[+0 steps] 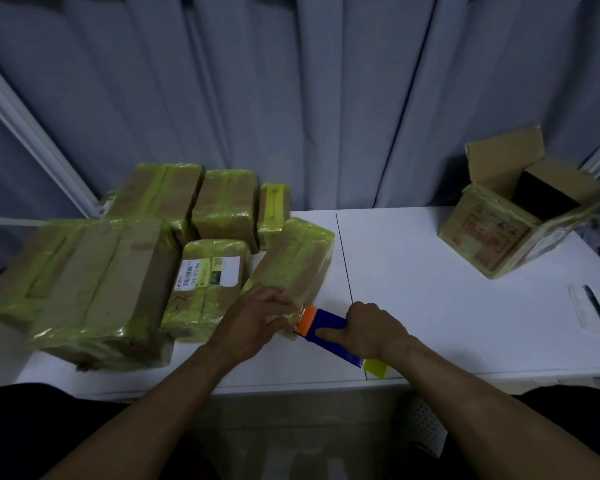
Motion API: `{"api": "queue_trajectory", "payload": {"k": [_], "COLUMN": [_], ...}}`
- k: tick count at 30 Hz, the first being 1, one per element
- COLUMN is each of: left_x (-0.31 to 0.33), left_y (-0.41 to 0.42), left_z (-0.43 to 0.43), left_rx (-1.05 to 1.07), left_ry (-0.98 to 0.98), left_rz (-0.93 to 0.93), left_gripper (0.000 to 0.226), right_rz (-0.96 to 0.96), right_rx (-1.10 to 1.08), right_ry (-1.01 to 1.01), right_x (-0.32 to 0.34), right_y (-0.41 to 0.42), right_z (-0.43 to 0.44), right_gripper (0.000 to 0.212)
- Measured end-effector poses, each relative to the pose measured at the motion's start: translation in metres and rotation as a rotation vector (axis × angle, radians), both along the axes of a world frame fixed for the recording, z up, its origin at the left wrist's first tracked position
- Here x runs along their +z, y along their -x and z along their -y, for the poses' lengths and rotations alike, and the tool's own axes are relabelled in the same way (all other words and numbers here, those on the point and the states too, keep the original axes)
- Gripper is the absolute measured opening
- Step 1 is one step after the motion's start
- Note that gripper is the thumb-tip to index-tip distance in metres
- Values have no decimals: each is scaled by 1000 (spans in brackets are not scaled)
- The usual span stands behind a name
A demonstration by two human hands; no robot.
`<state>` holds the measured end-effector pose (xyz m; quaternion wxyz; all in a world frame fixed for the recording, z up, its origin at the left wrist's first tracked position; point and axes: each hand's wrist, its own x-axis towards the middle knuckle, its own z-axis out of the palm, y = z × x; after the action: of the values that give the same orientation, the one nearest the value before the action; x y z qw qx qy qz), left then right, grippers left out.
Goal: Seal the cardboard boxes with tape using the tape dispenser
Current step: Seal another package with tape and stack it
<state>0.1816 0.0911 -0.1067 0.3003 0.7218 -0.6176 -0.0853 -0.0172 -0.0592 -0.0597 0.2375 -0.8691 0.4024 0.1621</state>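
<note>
My left hand [257,317] clamps the near end of the tape-wrapped brown cardboard box [297,261], whose long axis runs away from me across the white desk [413,271]. Its orange head against that end, the blue tape dispenser [326,320] lies just right, gripped in my right hand [371,330], handle pointing toward me.

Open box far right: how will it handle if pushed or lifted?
Open box probably slides rather than tips: broad base on smooth white table. Raised flap likely floppy, poor grip. Glossy tape on its sides may be slippery.
</note>
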Motion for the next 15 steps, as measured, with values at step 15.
{"api": "queue_trajectory", "payload": {"k": [15], "left_x": [17], "left_y": [6], "left_z": [6], "left_rx": [65], "left_ry": [4], "left_rz": [37], "left_gripper": [29], "right_rz": [-49], "right_rx": [120], "right_ry": [342], "right_x": [8], "right_y": [-7], "right_z": [-19], "right_gripper": [62]}}
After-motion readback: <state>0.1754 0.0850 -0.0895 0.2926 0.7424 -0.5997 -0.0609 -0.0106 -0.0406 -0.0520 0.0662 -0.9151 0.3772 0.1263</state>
